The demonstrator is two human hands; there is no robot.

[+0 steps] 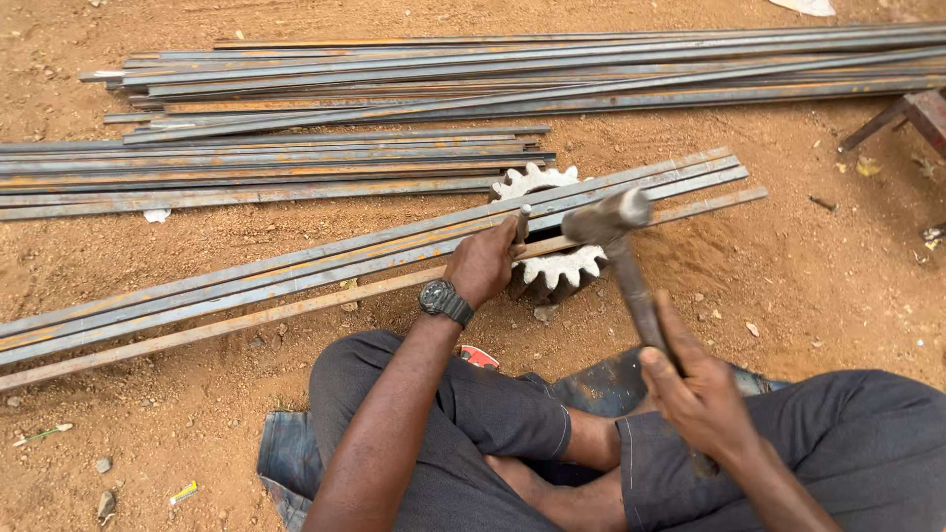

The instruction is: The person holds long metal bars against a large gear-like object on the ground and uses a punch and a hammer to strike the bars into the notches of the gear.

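Observation:
My left hand, with a dark wristwatch on the wrist, grips a short steel chisel upright on a flat steel bar. That bar lies across a large toothed gear wheel on the sandy ground. My right hand holds the handle of a hammer, whose steel head hovers just right of the chisel's top. Three more flat bars lie over the gear beside the one under the chisel.
Two piles of long flat steel bars lie on the red dirt further away. A rusty metal stand is at the right edge. I sit cross-legged on a piece of blue denim cloth.

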